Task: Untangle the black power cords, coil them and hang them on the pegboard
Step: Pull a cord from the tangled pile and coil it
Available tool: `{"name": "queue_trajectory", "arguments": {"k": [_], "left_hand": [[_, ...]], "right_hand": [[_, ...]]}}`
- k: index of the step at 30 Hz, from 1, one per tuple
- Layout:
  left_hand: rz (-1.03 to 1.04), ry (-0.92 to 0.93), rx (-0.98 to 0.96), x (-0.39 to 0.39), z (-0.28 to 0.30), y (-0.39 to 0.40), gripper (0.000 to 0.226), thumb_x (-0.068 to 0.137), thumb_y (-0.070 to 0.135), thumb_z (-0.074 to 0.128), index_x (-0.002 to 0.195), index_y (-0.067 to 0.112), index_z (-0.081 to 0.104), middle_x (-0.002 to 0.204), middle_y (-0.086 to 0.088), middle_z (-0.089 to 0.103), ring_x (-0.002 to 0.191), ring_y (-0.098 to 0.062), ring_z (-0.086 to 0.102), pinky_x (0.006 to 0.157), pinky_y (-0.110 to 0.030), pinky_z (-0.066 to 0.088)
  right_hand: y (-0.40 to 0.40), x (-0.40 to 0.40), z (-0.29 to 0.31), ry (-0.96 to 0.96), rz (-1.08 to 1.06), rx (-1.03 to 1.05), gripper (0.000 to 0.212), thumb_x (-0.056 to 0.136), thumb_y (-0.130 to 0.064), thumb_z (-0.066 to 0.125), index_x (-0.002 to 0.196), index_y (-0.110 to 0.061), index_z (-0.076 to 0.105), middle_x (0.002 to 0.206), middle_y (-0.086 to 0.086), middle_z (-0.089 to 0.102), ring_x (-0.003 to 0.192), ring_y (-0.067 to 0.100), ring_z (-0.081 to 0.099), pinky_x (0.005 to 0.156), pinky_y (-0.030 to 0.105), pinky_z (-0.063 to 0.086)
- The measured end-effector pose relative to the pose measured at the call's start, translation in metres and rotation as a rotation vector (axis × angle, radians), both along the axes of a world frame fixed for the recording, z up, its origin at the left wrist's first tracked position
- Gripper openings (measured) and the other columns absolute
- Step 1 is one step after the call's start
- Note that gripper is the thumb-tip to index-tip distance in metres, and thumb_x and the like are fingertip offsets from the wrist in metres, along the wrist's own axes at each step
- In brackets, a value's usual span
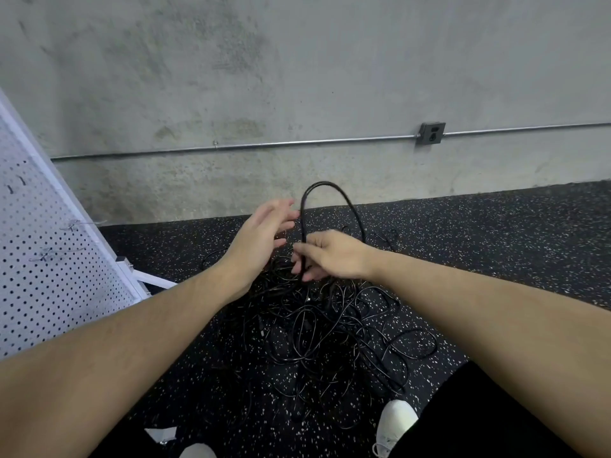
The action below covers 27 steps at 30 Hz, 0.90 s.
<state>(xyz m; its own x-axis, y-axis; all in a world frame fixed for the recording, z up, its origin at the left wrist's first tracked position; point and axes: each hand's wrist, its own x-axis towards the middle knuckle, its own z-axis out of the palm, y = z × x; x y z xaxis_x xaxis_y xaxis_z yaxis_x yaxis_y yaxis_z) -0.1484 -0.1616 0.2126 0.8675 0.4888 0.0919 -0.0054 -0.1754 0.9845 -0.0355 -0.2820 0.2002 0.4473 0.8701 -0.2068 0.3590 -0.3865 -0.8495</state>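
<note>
A: How far along would you say this is?

B: Barely begun, I'd judge. The black power cords lie in one tangled heap on the speckled floor, centre to lower centre of the frame. Nothing looks coiled

A: And the pegboard?

B: The white pegboard leans along the left edge. Its wire hooks carry nothing that I can see, so no cord is hung yet

A: What are the hands doing?

B: The right hand, at centre frame, has its fingers curled round one cord, and a loop of it arches up in front of the concrete wall. The left hand, just beside it on the left, has its fingers straight and slightly spread near the loop; it grips nothing, and whether a fingertip touches the cord I can't tell

A: So what's left?

B: Nearly all of it, by my reading: freeing each cord from the pile, coiling it, then hanging it at left

A: Any bins or boxes holding cords?

B: None in view. The cords are loose on the floor. A white shoe shows at the lower right, and an outlet box sits on the wall's conduit, upper right
</note>
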Motion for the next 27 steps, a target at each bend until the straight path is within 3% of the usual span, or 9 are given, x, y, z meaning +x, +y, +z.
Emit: {"name": "queue_trajectory", "arguments": {"k": [5, 8, 11, 14, 17, 20, 22, 24, 27], "left_hand": [[-0.214, 0.292, 0.245, -0.007, -0.033, 0.011, 0.062, 0.097, 0.076, 0.031, 0.131, 0.033, 0.062, 0.117, 0.015, 0.073, 0.117, -0.003, 0.062, 0.11, -0.037, 0.039], [-0.234, 0.396, 0.47, -0.007, -0.051, 0.018, 0.02, 0.101, 0.05, 0.055, 0.106, 0.038, 0.07, 0.103, 0.014, 0.075, 0.094, -0.013, 0.068, 0.096, -0.042, 0.052], [-0.279, 0.382, 0.574, -0.006, -0.051, 0.017, 0.015, 0.106, 0.034, 0.053, 0.1, 0.037, 0.066, 0.092, 0.006, 0.073, 0.063, -0.01, 0.052, 0.072, -0.044, 0.051], [-0.282, 0.347, 0.617, -0.005, -0.048, 0.018, 0.02, 0.108, 0.034, 0.047, 0.106, 0.041, 0.065, 0.086, -0.002, 0.068, 0.065, -0.011, 0.053, 0.069, -0.043, 0.05], [-0.278, 0.348, 0.622, -0.002, -0.046, 0.018, 0.023, 0.109, 0.034, 0.042, 0.111, 0.043, 0.063, 0.074, 0.0, 0.059, 0.063, -0.018, 0.049, 0.063, -0.04, 0.044], [-0.303, 0.317, 0.618, 0.003, -0.041, 0.01, 0.019, 0.11, 0.031, 0.042, 0.113, 0.038, 0.06, 0.067, 0.002, 0.051, 0.06, -0.009, 0.042, 0.06, -0.036, 0.038], [-0.322, 0.244, 0.578, 0.005, -0.038, 0.004, 0.011, 0.109, 0.026, 0.045, 0.115, 0.033, 0.051, 0.064, 0.008, 0.05, 0.057, -0.006, 0.04, 0.059, -0.032, 0.038], [-0.335, 0.207, 0.521, 0.008, -0.037, 0.001, 0.012, 0.108, 0.02, 0.048, 0.112, 0.03, 0.043, 0.059, 0.014, 0.046, 0.054, -0.005, 0.037, 0.057, -0.025, 0.036], [-0.392, 0.216, 0.457, 0.007, -0.037, -0.003, 0.008, 0.108, 0.018, 0.046, 0.108, 0.025, 0.044, 0.062, 0.01, 0.047, 0.058, -0.009, 0.04, 0.058, -0.022, 0.037]], "right_hand": [[-0.008, 0.006, 0.017, 0.266, -0.238, 0.236, 0.029, 0.11, -0.028, 0.042, 0.104, -0.006, 0.06, 0.097, 0.016, 0.077, 0.076, 0.025, 0.074, 0.079, 0.037, 0.063], [-0.015, 0.012, 0.015, 0.332, -0.282, 0.226, 0.031, 0.11, -0.03, 0.04, 0.107, -0.006, 0.061, 0.1, 0.017, 0.077, 0.081, 0.029, 0.074, 0.081, 0.039, 0.063], [-0.021, 0.017, 0.016, 0.349, -0.321, 0.154, 0.034, 0.11, -0.033, 0.039, 0.112, -0.009, 0.062, 0.099, 0.014, 0.078, 0.088, 0.032, 0.075, 0.081, 0.042, 0.062], [-0.033, 0.021, 0.022, 0.158, -0.341, -0.055, 0.044, 0.108, -0.041, 0.041, 0.103, -0.007, 0.069, 0.077, 0.01, 0.075, 0.066, 0.024, 0.072, 0.067, 0.036, 0.061], [-0.044, 0.031, 0.025, -0.324, -0.332, -0.186, 0.043, 0.104, -0.044, 0.05, 0.084, -0.012, 0.07, 0.062, -0.001, 0.065, 0.051, 0.013, 0.059, 0.053, 0.026, 0.052], [-0.049, 0.027, 0.03, -0.508, -0.205, -0.023, 0.018, 0.102, -0.031, 0.05, 0.112, -0.022, 0.062, 0.104, -0.007, 0.069, 0.088, 0.01, 0.062, 0.075, 0.026, 0.049], [-0.048, 0.017, 0.028, -0.5, 0.073, -0.097, 0.036, 0.102, -0.023, 0.048, 0.138, -0.023, 0.05, 0.128, -0.012, 0.06, 0.109, 0.0, 0.055, 0.094, 0.017, 0.04], [-0.045, 0.01, 0.02, -0.528, 0.259, -0.247, 0.035, 0.102, -0.024, 0.049, 0.137, -0.022, 0.053, 0.106, -0.017, 0.063, 0.085, -0.01, 0.053, 0.078, 0.007, 0.037], [-0.047, 0.014, 0.016, -0.443, 0.242, -0.188, 0.018, 0.102, -0.028, 0.057, 0.102, -0.015, 0.07, 0.068, -0.014, 0.057, 0.052, -0.003, 0.046, 0.058, 0.016, 0.037]]}}
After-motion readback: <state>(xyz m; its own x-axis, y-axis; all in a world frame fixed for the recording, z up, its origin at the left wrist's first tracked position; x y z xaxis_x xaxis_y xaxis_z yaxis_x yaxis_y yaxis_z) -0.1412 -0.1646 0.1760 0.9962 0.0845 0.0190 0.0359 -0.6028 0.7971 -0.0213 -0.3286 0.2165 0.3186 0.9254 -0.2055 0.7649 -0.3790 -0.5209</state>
